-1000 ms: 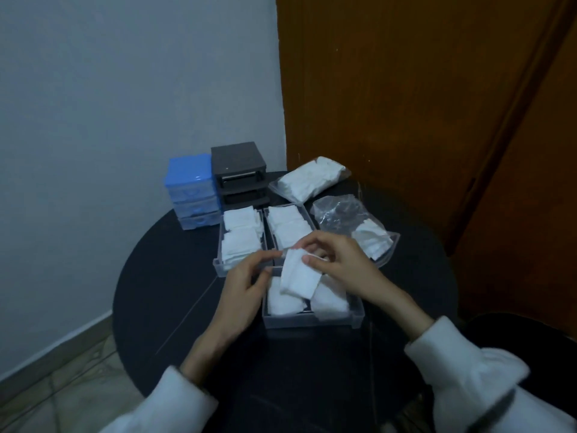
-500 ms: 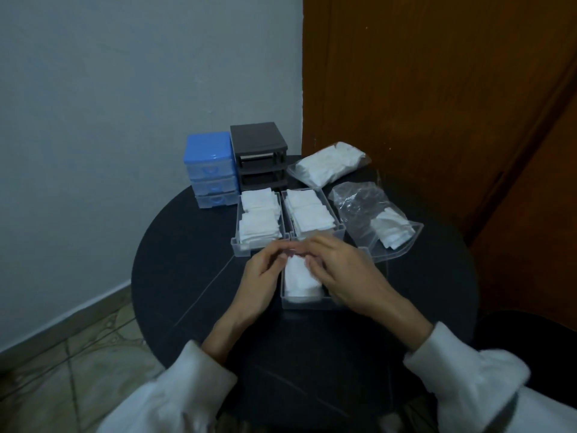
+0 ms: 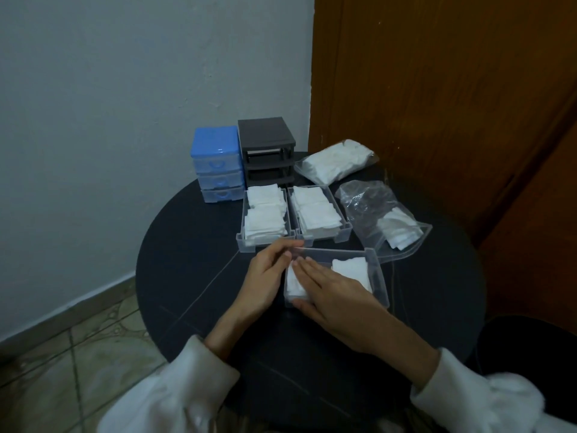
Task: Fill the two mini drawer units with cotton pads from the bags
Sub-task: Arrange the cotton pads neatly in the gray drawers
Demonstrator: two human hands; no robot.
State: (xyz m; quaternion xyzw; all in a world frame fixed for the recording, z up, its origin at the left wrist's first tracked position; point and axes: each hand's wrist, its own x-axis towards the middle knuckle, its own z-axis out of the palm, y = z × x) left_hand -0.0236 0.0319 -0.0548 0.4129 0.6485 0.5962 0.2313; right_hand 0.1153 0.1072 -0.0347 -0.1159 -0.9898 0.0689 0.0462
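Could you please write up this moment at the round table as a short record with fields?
surface: round black table
blue unit: three drawers in
black unit: slots empty
filled drawers: two, side by side, full of cotton pads
near drawer: partly filled
right hand: flat, pressing pads into near drawer
left hand: at near drawer's left edge
bags: one full, one nearly empty
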